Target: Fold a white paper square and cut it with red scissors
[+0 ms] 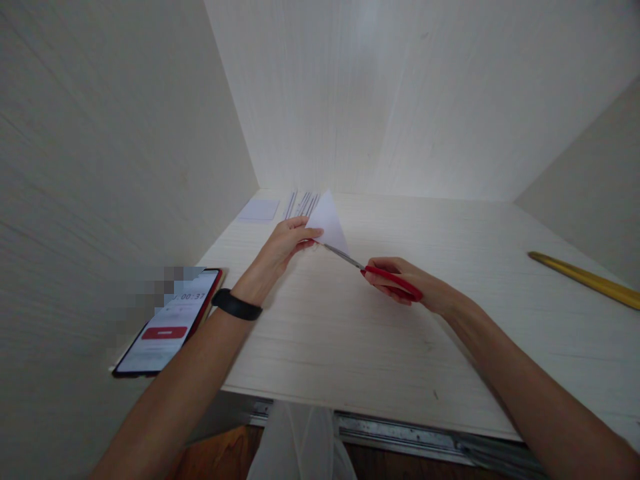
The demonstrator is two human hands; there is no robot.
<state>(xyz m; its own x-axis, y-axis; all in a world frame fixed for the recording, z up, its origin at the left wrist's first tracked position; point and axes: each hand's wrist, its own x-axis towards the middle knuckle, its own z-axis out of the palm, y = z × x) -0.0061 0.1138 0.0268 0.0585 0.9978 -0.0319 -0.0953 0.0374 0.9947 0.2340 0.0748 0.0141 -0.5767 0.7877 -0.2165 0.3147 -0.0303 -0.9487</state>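
Near edge: metal rail (395, 430) beneath the white tabletop (350, 360); pale fabric (300, 443) beside it.
Near left: phone (173, 313), lit screen, timer figures; black wristband (237, 307) on the left wrist.
Middle, right of centre: right hand (417, 279), fingers wrapped through the red handles of the scissors (385, 275).
Middle: left hand (287, 243), thumb and fingers pinching the white paper (327, 223); blades at its near edge. Hands apart.
Right: yellow object (580, 277), long, identity unclear.
Far left: dark-lined strips (303, 200); pale rectangular sheet (259, 210).
Condition: trimming apparently under way, held piece unfinished; strips possibly already cut, amount remaining untold.
Containers: none seen.
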